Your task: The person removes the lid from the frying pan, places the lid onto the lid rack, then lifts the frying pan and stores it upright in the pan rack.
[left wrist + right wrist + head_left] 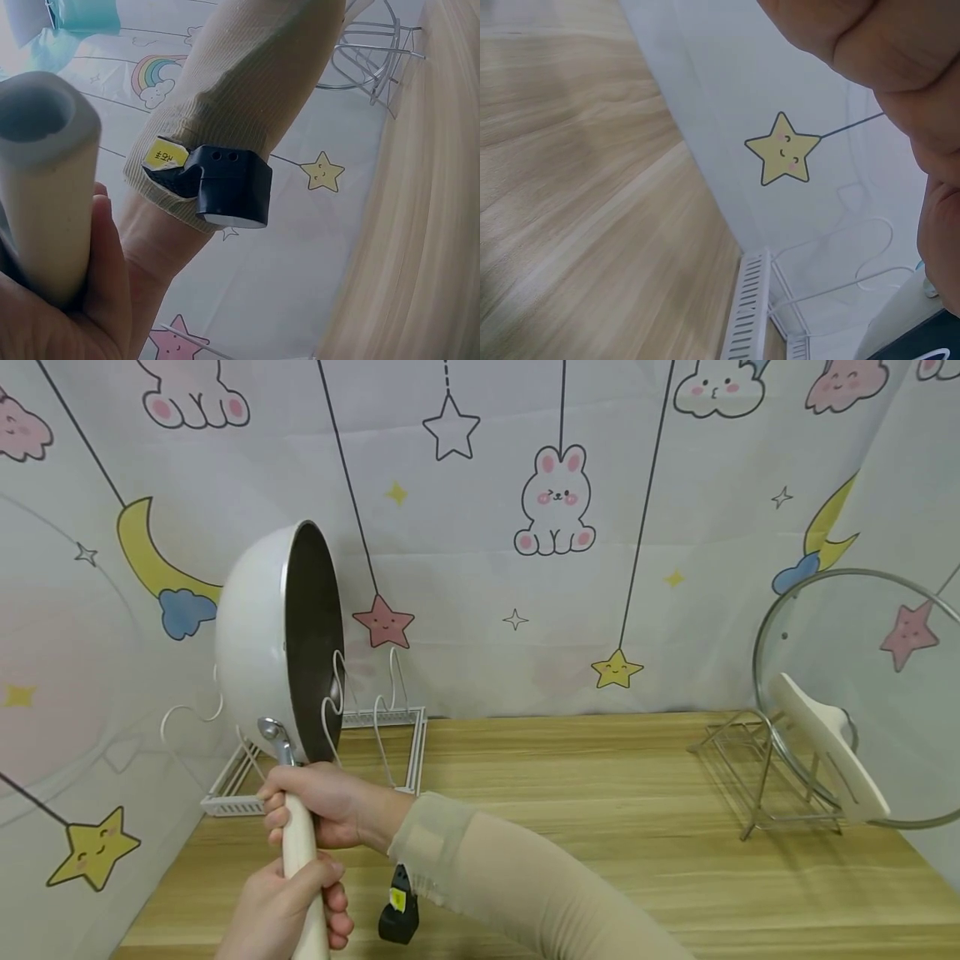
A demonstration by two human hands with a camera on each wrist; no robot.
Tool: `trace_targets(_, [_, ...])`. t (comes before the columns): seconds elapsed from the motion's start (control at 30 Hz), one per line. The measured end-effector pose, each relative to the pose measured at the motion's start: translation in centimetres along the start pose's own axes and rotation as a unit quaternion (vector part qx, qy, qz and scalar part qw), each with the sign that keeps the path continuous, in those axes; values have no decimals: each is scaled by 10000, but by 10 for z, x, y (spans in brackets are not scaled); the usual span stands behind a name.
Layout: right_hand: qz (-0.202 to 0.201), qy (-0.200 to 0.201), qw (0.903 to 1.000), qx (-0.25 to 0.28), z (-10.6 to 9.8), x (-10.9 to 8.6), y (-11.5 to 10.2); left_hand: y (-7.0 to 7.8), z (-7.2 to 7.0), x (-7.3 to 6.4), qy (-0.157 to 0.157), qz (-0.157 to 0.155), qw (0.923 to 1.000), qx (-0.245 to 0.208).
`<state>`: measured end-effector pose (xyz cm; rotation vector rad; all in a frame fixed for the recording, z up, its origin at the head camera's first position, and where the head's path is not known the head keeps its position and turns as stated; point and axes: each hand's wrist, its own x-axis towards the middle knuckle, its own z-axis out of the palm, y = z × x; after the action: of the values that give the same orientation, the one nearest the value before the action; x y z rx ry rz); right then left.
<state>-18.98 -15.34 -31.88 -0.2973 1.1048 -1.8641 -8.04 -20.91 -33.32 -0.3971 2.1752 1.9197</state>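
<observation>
A white frying pan (255,627) with a dark inside stands on edge, its opening facing right. Thin wire loops of a white rack (416,752) show to both sides of it, and one overlaps the dark inside. Close below the bowl, my right hand (333,802) grips the upper part of the cream handle (300,843). My left hand (288,906) is wrapped around the handle lower down. The left wrist view shows the hollow handle end (49,195) beside my left hand (67,322). Curled fingers of my right hand (900,67) fill the right wrist view's upper right.
On the right of the wooden table (555,793), a wire stand (757,777) bears a glass lid (885,727) and a cream slotted board-like piece (832,752). A black camera (399,910) hangs at my right wrist. A cartoon-printed sheet (480,527) stands behind the table.
</observation>
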Motion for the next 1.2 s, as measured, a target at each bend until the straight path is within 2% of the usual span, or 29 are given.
trace_targets(0.47, [168,-6,9999,30,-4,1,3,-2,-1,1,-150,-141,9998,14])
trace_targets(1.2, [140,-65,9997,176,-8,3,10,-8,-5,5,-387,-157,9991,-37])
